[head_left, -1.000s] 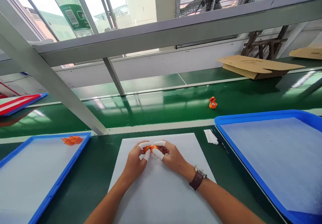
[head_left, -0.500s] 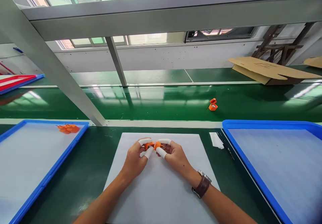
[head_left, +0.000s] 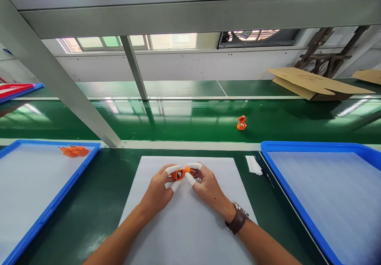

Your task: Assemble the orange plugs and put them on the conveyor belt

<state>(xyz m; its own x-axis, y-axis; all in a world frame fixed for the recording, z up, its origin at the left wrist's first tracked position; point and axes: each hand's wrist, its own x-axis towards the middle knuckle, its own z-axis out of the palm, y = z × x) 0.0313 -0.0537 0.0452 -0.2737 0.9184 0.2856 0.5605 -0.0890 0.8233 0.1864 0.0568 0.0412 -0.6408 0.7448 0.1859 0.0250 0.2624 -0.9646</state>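
Both hands pinch a small orange plastic box [head_left: 177,175] just above a white sheet [head_left: 184,225]. My left hand [head_left: 159,189] grips its body between thumb and index finger. The box's opening faces me, and something white and dark shows inside. My right hand [head_left: 208,185] holds the orange lid-like part [head_left: 187,170] on the other side, which stands open from the body. White finger covers are on thumbs and index fingers of both hands. Fingers hide part of the box, and its finer details are too small to make out.
Blue-rimmed trays stand at left [head_left: 56,213] and right [head_left: 297,213]; several orange pieces [head_left: 74,150] lie in the left one. An open orange box [head_left: 241,123] sits on the green belt [head_left: 178,128]. White paper [head_left: 253,165] lies beside the right tray. A metal post [head_left: 74,94] slants at left.
The held box has turned so its opening and inside now show more toward me. The orange box on the belt has moved left. My view has shifted slightly.
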